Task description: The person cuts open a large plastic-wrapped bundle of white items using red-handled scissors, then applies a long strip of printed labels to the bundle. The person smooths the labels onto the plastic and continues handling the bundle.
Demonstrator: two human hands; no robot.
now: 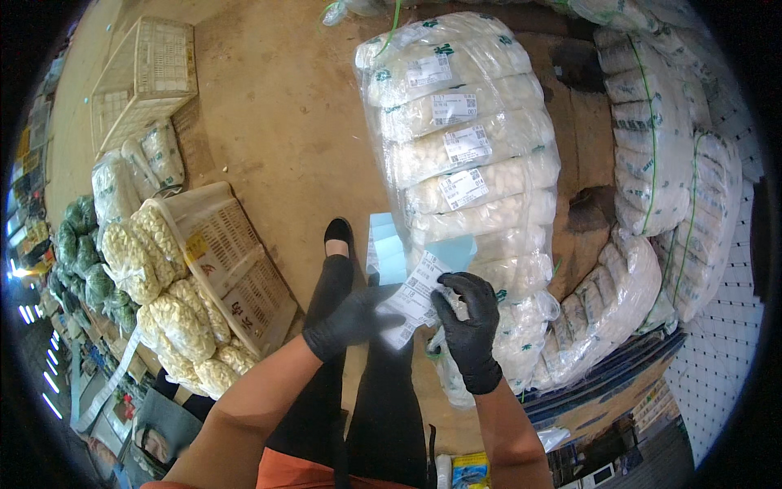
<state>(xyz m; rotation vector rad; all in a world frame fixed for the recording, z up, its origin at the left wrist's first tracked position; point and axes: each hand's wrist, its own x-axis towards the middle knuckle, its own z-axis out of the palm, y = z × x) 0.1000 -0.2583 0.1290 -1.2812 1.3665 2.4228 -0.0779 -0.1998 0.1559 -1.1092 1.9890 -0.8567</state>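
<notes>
Both my hands wear black gloves and meet in front of my legs at a strip of white printed labels [414, 295]. My left hand [349, 320], slightly blurred, grips the strip's lower left side. With bent fingers, my right hand [470, 326] pinches its right edge. Light blue backing paper [388, 247] hangs behind the strip, with another blue piece [453, 252] beside it. Just beyond lies a long clear plastic sack [481, 163] of stacked pale packs. Several white labels [467, 143] are stuck on its packs in a row; the nearest packs are partly behind my right hand.
A tilted white crate [236, 253] stands at left beside bags of pale food pieces [171, 326] and dark green bags [81, 244]. Another crate [163, 61] lies farther off. More sacks tied with green cord [648, 122] lie at right on brown cardboard [582, 138].
</notes>
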